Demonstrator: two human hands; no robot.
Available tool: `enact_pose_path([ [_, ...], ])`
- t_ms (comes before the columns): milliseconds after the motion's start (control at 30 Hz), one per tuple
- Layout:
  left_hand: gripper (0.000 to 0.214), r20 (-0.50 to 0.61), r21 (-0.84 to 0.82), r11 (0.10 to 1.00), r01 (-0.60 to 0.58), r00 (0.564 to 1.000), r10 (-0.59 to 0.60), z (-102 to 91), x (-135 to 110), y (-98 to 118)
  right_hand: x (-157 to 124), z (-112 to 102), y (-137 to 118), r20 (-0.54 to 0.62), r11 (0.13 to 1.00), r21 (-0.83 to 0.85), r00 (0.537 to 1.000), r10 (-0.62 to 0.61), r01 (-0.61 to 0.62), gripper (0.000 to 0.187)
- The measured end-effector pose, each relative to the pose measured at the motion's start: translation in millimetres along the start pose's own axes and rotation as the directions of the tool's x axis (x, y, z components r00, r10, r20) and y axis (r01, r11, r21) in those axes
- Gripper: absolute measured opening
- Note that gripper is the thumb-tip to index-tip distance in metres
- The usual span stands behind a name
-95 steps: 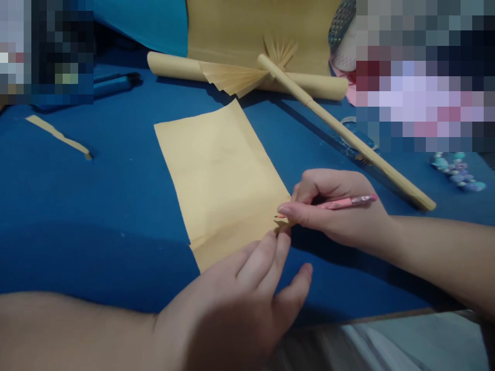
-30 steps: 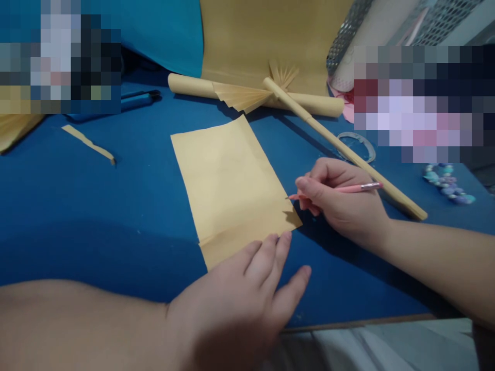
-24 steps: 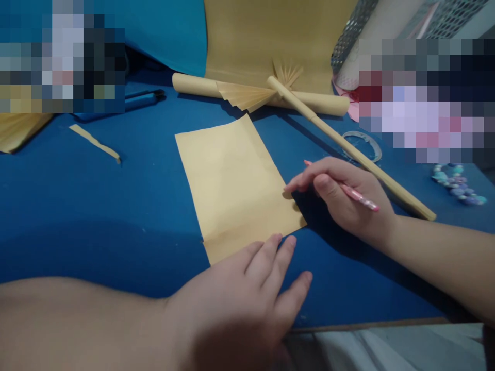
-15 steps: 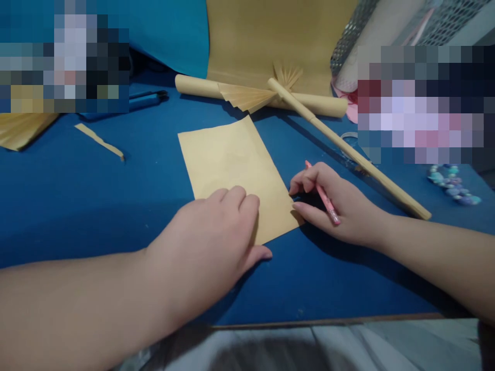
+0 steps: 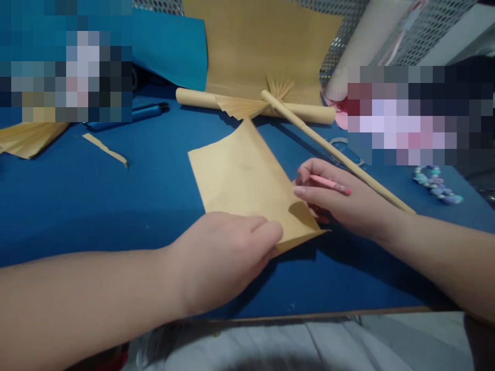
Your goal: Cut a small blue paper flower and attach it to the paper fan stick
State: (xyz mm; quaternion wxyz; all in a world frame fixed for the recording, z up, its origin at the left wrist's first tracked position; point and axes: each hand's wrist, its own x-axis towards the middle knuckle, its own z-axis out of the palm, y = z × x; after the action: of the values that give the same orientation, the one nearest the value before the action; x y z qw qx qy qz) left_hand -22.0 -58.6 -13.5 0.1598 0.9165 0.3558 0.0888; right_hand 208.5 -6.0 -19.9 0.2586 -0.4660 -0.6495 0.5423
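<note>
Kraft paper sheet point(image 5: 243, 175) is lying with its long axis slanting toward the worktop's near edge point(image 5: 309, 314); left hand point(image 5: 220, 260) is pressing its near end, fingers together; right hand point(image 5: 348, 198), nearer its right edge, is pinching a pink pencil point(image 5: 328, 183).

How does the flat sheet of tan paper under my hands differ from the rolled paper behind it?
The tan paper sheet lies open, while the paper roll is wound into a tube. The left hand rests on the sheet and the right hand, gripping a pink pencil, is at its edge; neither touches the roll. The sheet lies nearer the person, the roll further back. Both look like the same tan paper.
</note>
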Motion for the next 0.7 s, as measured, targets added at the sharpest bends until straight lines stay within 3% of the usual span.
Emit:
enact_pose_path([
  [100,0.021,-0.071,0.119,0.966,-0.229,0.969,0.238,5.1,-5.9,5.7,1.0,2.0,-1.4,0.073,1.0,0.011,0.997,-0.03,0.03,0.033],
  [200,0.026,-0.099,0.128,0.931,-0.341,0.93,0.354,9.5,-12.3,14.0,0.8,1.0,2.4,-0.042,0.978,-0.068,0.979,-0.2,0.197,0.035],
  [267,0.028,-0.102,0.144,0.926,-0.348,0.926,0.364,13.3,-16.1,18.6,0.7,-1.0,5.4,-0.128,0.948,-0.135,0.944,-0.304,0.287,0.036],
  [300,0.032,-0.063,0.141,0.93,-0.339,0.935,0.35,15.5,-17.9,20.1,1.1,-1.9,6.8,-0.153,0.937,-0.161,0.93,-0.335,0.311,0.036],
  [367,0.062,0.061,0.096,0.94,-0.326,0.945,0.322,20.4,-21.5,21.5,2.9,-3.0,9.5,-0.169,0.933,-0.17,0.924,-0.344,0.316,0.036],
  [433,0.089,0.183,0.031,0.944,-0.328,0.931,0.317,25.7,-25.4,21.9,5.9,-2.7,12.3,-0.164,0.942,-0.152,0.932,-0.322,0.299,0.035],
  [467,0.09,0.208,0.006,0.942,-0.336,0.922,0.328,28.3,-27.5,22.1,7.4,-2.3,13.5,-0.163,0.946,-0.142,0.936,-0.313,0.291,0.035],
  [533,0.069,0.179,-0.042,0.939,-0.342,0.922,0.344,33.1,-31.7,23.1,10.1,-1.7,15.1,-0.166,0.95,-0.131,0.938,-0.303,0.284,0.036],
  [600,0.044,0.063,-0.108,0.921,-0.375,0.922,0.383,35.0,-34.0,24.6,12.1,-3.0,14.6,-0.193,0.947,-0.139,0.93,-0.311,0.288,0.036],
  [667,0.035,-0.078,-0.16,0.883,-0.441,0.897,0.435,31.1,-33.0,24.9,14.9,-7.0,11.1,-0.249,0.944,-0.158,0.914,-0.321,0.289,0.034],
  [700,0.035,-0.093,-0.164,0.875,-0.456,0.89,0.446,26.8,-31.2,24.2,17.3,-9.9,7.9,-0.293,0.944,-0.161,0.9,-0.324,0.288,0.033],
])
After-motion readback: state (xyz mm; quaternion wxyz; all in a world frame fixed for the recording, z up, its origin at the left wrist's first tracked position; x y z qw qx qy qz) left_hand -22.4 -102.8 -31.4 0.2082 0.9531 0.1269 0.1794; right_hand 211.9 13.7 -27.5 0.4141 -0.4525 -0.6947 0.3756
